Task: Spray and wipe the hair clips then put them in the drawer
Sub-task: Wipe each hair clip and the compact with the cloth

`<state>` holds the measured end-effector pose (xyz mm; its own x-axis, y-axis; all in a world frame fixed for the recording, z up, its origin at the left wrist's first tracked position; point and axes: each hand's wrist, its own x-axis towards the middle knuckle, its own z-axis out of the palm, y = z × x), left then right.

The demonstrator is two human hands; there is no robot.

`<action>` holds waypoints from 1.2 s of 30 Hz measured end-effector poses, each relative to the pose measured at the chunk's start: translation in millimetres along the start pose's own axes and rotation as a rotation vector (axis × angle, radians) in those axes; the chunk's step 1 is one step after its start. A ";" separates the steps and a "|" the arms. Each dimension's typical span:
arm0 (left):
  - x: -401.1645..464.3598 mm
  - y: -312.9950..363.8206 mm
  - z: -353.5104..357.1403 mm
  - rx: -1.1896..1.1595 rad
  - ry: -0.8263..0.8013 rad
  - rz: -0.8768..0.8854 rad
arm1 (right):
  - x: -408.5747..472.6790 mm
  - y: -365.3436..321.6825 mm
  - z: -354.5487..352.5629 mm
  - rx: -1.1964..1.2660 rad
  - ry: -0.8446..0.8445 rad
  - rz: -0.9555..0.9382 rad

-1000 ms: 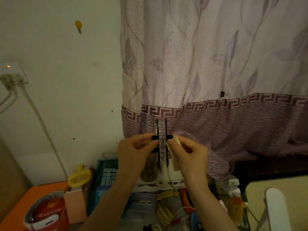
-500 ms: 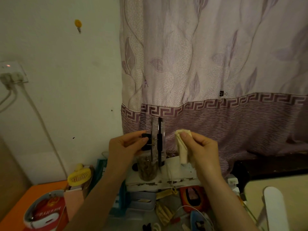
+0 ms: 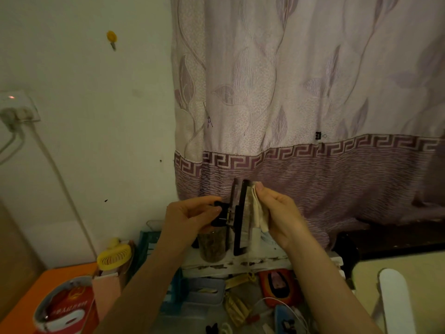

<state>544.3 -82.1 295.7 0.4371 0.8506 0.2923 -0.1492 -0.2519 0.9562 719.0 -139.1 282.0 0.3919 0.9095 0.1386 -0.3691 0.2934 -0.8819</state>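
Behind everything hangs a patterned curtain (image 3: 301, 92). I see my left hand (image 3: 190, 218) pinching the black hair clip (image 3: 238, 218) by its levers, upright above the cluttered counter (image 3: 29, 304). My right hand (image 3: 279, 215) grips a folded cloth (image 3: 258, 210) pressed against the clip's right side. A yellow fan (image 3: 114, 256) sits near the counter's back edge.

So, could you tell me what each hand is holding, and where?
Left hand pinches the hair clip by its black lever; right hand holds a folded cloth against its side.

The right hand (image 3: 279, 213) brought its cloth (image 3: 258, 210) (folded) back against the hair clip (image 3: 239, 218).
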 end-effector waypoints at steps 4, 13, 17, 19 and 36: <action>2.2 -1.1 -1.3 0.001 0.020 0.000 | -4.2 7.8 0.2 0.025 -0.076 0.033; 3.3 -0.4 -1.4 -0.019 0.029 -0.018 | -16.8 30.9 -1.8 0.143 -0.220 0.049; 1.5 0.6 1.2 -0.004 0.010 0.001 | -19.3 36.5 -1.8 0.167 -0.215 0.032; 0.4 1.2 2.0 0.020 0.000 0.018 | -19.2 37.0 -2.0 0.148 -0.182 0.008; -2.4 3.4 14.4 0.264 -0.059 0.243 | -26.1 24.7 0.0 -0.158 0.031 -0.212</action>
<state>555.6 -91.7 298.4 0.4686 0.7249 0.5049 -0.0243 -0.5607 0.8277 699.6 -155.6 256.6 0.4734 0.8222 0.3161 -0.1405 0.4247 -0.8943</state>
